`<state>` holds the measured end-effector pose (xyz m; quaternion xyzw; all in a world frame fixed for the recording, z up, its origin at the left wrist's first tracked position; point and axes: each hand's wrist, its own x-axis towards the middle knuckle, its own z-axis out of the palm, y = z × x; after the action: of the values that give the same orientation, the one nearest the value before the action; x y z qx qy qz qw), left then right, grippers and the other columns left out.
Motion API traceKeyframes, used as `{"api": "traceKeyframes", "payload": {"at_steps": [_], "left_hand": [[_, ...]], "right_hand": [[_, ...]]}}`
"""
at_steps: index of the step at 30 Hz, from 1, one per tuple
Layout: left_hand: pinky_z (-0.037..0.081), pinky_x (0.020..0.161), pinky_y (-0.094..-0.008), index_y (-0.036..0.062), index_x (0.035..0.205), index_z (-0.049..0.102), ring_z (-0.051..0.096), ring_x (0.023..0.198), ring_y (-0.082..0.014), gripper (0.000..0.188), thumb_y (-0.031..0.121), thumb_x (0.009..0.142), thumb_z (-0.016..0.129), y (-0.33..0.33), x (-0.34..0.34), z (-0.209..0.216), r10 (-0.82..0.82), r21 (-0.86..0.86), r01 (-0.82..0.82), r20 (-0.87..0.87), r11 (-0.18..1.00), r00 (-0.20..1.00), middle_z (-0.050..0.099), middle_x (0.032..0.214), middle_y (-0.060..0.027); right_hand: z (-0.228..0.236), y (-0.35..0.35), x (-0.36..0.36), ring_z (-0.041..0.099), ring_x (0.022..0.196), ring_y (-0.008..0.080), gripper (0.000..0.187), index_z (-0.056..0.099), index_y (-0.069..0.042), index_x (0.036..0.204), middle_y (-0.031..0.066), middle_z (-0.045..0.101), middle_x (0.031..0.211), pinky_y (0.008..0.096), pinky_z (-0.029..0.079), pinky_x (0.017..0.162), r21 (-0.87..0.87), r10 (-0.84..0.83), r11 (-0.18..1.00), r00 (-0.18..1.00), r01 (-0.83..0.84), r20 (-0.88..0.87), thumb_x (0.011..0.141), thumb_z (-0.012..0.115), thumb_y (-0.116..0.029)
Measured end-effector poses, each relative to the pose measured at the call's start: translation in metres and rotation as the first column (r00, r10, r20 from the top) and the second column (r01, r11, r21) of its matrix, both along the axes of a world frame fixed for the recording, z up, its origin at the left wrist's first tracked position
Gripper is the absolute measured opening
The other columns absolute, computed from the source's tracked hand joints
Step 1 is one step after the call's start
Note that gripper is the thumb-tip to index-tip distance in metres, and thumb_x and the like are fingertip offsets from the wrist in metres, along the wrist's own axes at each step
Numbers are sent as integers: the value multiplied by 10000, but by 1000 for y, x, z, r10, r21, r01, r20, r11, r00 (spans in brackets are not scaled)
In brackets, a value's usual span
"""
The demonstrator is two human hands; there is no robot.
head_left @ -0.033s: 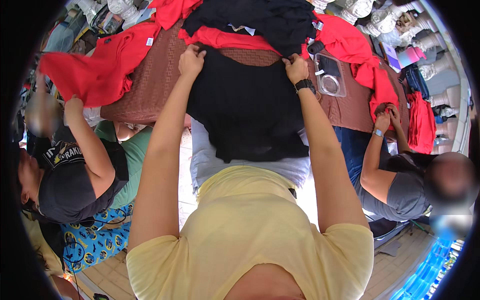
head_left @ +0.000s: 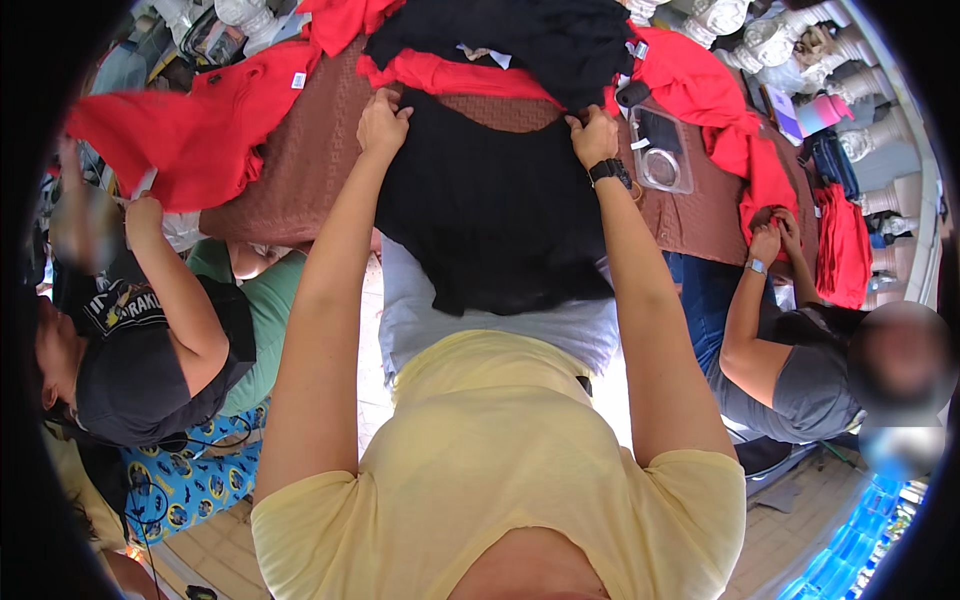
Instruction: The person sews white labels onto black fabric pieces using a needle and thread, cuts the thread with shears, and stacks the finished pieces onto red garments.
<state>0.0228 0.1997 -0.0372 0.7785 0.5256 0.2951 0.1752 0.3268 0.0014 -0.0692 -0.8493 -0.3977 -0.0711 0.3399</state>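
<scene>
A black garment (head_left: 490, 210) hangs spread between my hands, its upper part over the table edge and its lower edge draped over my lap. My left hand (head_left: 384, 123) pinches its upper left corner. Its upper right corner is pinched by my right hand (head_left: 596, 132), above a dark wristwatch (head_left: 606, 170). Just beyond my hands, another black garment (head_left: 500, 40) lies on top of a red one (head_left: 455, 78). Beside my right hand is a clear plastic case (head_left: 662, 150) with a ring-shaped item in it, and a small black cylinder (head_left: 632, 94).
A brown patterned cloth (head_left: 300, 150) covers the table. At left a person (head_left: 165, 330) holds up a red garment (head_left: 215, 125); at right another person (head_left: 790, 350) handles a red garment (head_left: 715, 95). White balusters (head_left: 765, 40) line the back. A pink bottle (head_left: 822, 112) stands far right.
The lower edge of the black garment has shifted slightly up. The person at left has moved the red garment's near end a little leftward. My hands stay almost in place.
</scene>
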Motion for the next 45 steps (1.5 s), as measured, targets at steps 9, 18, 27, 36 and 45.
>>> {"api": "traceKeyframes", "payload": {"at_steps": [9, 18, 27, 36, 45], "left_hand": [[502, 790, -303, -25, 1129, 632, 615, 968, -183, 325, 178, 912, 763, -130, -143, -21, 159, 59, -223, 526, 973, 835, 605, 1061, -102], [435, 795, -236, 48, 985, 544, 539, 857, -94, 381, 398, 967, 693, -146, -155, -108, 423, -600, 24, 591, 799, 687, 575, 936, -25], [381, 687, -186, 84, 869, 496, 453, 742, -26, 225, 191, 1052, 570, -190, -144, -39, 249, -328, -2, 711, 945, 658, 526, 831, 27], [480, 792, -258, -6, 1052, 579, 563, 890, -145, 153, 117, 990, 644, -175, -115, -26, 168, 76, -259, 584, 963, 794, 545, 1011, -77], [472, 964, -429, 57, 1196, 669, 580, 1091, -350, 512, 405, 841, 795, -1, -37, -23, -34, 111, 20, 130, 994, 991, 588, 1158, -177]], "right_hand": [[18, -227, -95, 668, 849, 337, 427, 602, 33, 1167, 220, 671, 892, 426, 520, 761, -225, -1, 964, 843, -142, -537, 878, 751, -243], [-86, -244, -104, 617, 984, 161, 432, 614, 40, 1221, 71, 676, 1086, 299, 491, 876, 168, 67, 971, 475, 173, -878, 892, 773, -191], [-62, -253, -92, 572, 927, 77, 283, 632, 55, 1097, 29, 670, 1029, 225, 460, 838, 340, 141, 911, 599, 234, -788, 1028, 620, -219], [-45, -248, -99, 555, 738, 194, 154, 583, 3, 985, 62, 565, 822, 354, 458, 709, 127, -257, 938, 893, 322, -369, 934, 687, -98], [9, -70, -47, 640, 900, 452, 227, 603, 19, 1103, 240, 531, 1117, 533, 507, 748, 172, 38, 984, 995, -54, 94, 943, 642, -137]]}}
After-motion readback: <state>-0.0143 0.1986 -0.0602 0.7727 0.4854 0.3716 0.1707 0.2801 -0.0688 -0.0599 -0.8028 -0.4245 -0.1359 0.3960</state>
